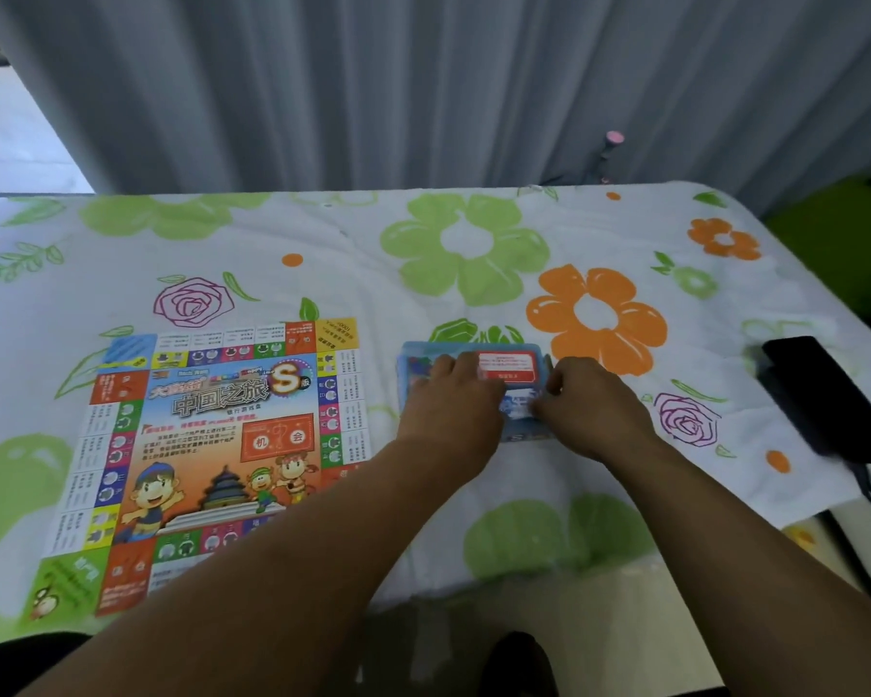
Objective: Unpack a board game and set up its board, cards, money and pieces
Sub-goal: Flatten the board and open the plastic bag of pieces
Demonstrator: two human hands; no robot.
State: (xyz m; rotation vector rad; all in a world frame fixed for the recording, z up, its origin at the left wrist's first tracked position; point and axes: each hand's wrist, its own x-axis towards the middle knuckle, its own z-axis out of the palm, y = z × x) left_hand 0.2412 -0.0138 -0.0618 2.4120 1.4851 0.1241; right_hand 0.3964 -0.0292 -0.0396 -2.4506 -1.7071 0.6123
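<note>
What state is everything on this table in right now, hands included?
Game board: unfolded, lying flat on the cloth.
Box: on the cloth beside the board; open or closed unclear.
Left hand: holds the box.
Right hand: pinches at the box.
Black pouch: lying near the table's right edge, untouched.
Curtain: drawn shut.

Bare left hand [451, 394], bare right hand [592, 397], both forearms [272, 570] bare up to the frame's lower edge
</note>
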